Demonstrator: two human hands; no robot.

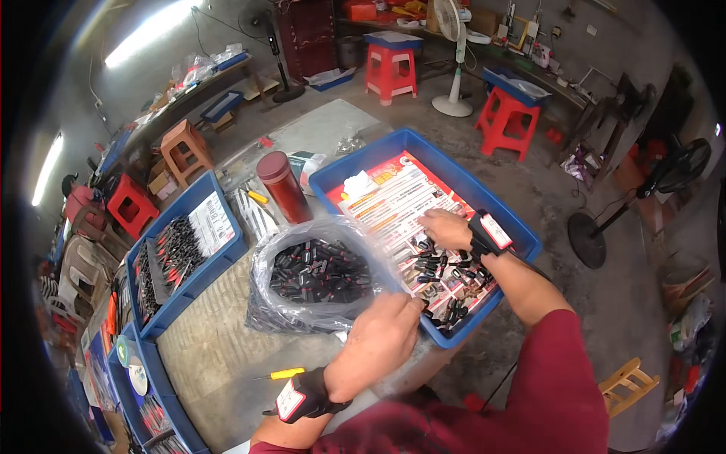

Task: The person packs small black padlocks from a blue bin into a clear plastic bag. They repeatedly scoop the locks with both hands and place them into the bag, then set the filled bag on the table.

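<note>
My left hand (382, 333) is closed, its fingertips pinched together over the near left rim of a blue tray (522, 227). Whatever they hold is too small or hidden to name. Inside the tray my right hand (448, 228) is bent down, fingers curled close to small black pieces (432, 265) with shiny ends. I cannot make out what is in its grip. The pieces lie scattered over a printed red and white sheet (401, 200). Left of the tray, a clear plastic bag (261, 291) stands open, filled with more black pieces (318, 268).
A dark red cylinder (283, 185) stands behind the bag. A yellow-handled screwdriver (286, 373) lies near my left wrist. Another blue tray (238, 246) at left holds many thin dark tools. Red stools (508, 125) and a black standing fan (586, 231) are on the floor beyond.
</note>
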